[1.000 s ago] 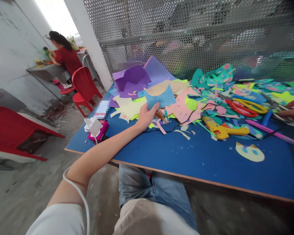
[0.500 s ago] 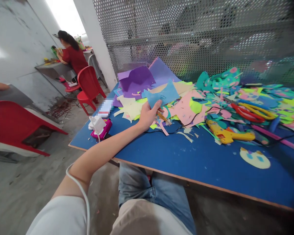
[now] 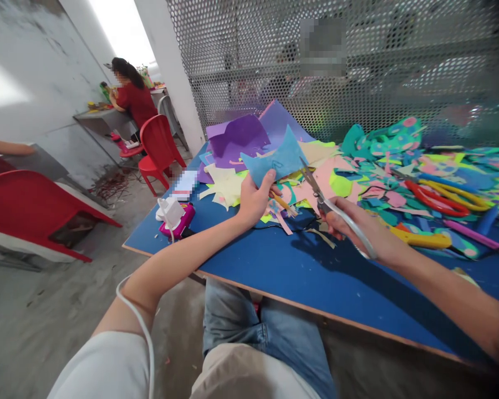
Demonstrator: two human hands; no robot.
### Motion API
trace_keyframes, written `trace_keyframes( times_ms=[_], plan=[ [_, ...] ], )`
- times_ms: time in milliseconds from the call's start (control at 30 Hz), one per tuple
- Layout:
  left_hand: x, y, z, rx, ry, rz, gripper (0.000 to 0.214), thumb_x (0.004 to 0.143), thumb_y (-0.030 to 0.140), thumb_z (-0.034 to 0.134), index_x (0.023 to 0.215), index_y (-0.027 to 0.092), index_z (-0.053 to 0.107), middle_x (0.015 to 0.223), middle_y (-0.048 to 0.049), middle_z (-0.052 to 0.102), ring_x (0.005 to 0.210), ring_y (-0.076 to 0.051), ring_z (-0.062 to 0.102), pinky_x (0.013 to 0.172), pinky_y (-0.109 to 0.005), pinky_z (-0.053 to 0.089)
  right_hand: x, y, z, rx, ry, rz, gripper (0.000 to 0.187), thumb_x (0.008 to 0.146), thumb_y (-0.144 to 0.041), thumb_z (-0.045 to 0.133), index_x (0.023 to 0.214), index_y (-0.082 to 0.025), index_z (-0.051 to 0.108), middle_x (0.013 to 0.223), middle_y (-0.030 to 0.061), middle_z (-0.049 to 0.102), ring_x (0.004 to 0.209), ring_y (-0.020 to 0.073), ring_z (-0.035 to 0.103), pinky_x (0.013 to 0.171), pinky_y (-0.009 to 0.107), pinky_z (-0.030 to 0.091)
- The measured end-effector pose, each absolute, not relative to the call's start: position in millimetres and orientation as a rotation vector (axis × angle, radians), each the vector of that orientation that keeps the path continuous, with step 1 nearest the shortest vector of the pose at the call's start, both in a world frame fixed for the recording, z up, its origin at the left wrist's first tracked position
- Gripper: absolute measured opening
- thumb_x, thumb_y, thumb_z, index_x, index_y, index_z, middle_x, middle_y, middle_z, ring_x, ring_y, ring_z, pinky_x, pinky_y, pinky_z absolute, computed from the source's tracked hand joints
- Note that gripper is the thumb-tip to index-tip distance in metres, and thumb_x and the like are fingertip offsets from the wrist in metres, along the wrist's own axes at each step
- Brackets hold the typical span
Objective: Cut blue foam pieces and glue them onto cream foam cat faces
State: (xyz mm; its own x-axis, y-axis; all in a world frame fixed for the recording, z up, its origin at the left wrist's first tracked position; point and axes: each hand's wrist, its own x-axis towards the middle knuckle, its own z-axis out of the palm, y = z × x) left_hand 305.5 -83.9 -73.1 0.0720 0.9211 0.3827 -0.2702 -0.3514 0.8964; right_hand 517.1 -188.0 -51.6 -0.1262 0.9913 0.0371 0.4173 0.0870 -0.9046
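Observation:
A light-blue piece of craft foam or felt, with a small outline drawn on it, is pinched between the thumb and fingers of my left hand. Beneath those fingers pokes a tan, stick-like thing; I cannot tell whether it is held too. My right hand grips a pair of scissors with pale handles. Their metal blades are slightly parted and point up and away, close to the blue piece's right edge. Around both hands lie colourful scraps.
Purple sheets lie at the back against a perforated metal screen. To the right are red-handled scissors and a partly covered yellow glue gun. A white plug sits at left. A co-worker is seated beyond.
My right hand has come into view from the right, holding scissors beside the blue piece. The left hand still holds that piece, now tilted up more. The view has shifted slightly.

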Motion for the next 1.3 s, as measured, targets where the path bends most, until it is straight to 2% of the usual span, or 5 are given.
trace_keyframes(
  times_ms=[400, 733, 967, 1067, 1300],
  plan=[
    [299, -100, -71, 1.517, 0.655, 1.194, 0.051, 0.082, 0.063, 0.076, 0.072, 0.016, 0.059, 0.051, 0.0009, 0.063, 0.046, -0.011, 0.061, 0.048, -0.021, 0.049, 524, -193, -81, -1.333, -1.768, 1.114, 0.062, 0.085, -0.084, 0.055, 0.101, -0.025, 0.046, 0.080, -0.0037, 0.041, 0.068, 0.0136, 0.036, 0.059, 0.029, 0.033],
    [301, -105, -72, 1.526, 0.678, 1.109, 0.049, 0.082, 0.063, 0.075, 0.080, 0.014, 0.070, 0.061, -0.0027, 0.070, 0.050, -0.011, 0.064, 0.049, -0.022, 0.052, 524, -194, -88, -1.200, -1.763, 1.104, 0.055, 0.090, -0.078, 0.055, 0.100, -0.025, 0.046, 0.080, -0.0034, 0.042, 0.067, 0.0139, 0.039, 0.060, 0.030, 0.035],
    [298, -102, -69, 1.579, 0.648, 1.158, 0.046, 0.085, 0.060, 0.074, 0.077, 0.014, 0.071, 0.056, -0.0020, 0.066, 0.050, -0.011, 0.062, 0.051, -0.022, 0.051, 523, -188, -94, -1.235, -1.636, 1.145, 0.052, 0.085, -0.068, 0.072, 0.092, -0.025, 0.044, 0.075, -0.0057, 0.039, 0.061, 0.0104, 0.033, 0.054, 0.027, 0.028],
    [296, -99, -67, 1.617, 0.628, 1.211, 0.045, 0.085, 0.058, 0.074, 0.077, 0.014, 0.071, 0.064, -0.0038, 0.072, 0.050, -0.009, 0.060, 0.053, -0.022, 0.051, 520, -186, -94, -1.249, -1.602, 1.156, 0.054, 0.082, -0.069, 0.074, 0.088, -0.024, 0.044, 0.073, -0.0058, 0.041, 0.058, 0.0096, 0.034, 0.052, 0.027, 0.028],
    [297, -103, -63, 1.585, 0.607, 1.178, 0.046, 0.080, 0.058, 0.079, 0.073, 0.014, 0.066, 0.067, -0.0055, 0.073, 0.059, -0.014, 0.069, 0.054, -0.022, 0.051, 521, -188, -91, -1.198, -1.810, 1.015, 0.056, 0.089, -0.079, 0.056, 0.100, -0.024, 0.046, 0.073, -0.0039, 0.044, 0.060, 0.0132, 0.037, 0.054, 0.030, 0.033]
  ],
)
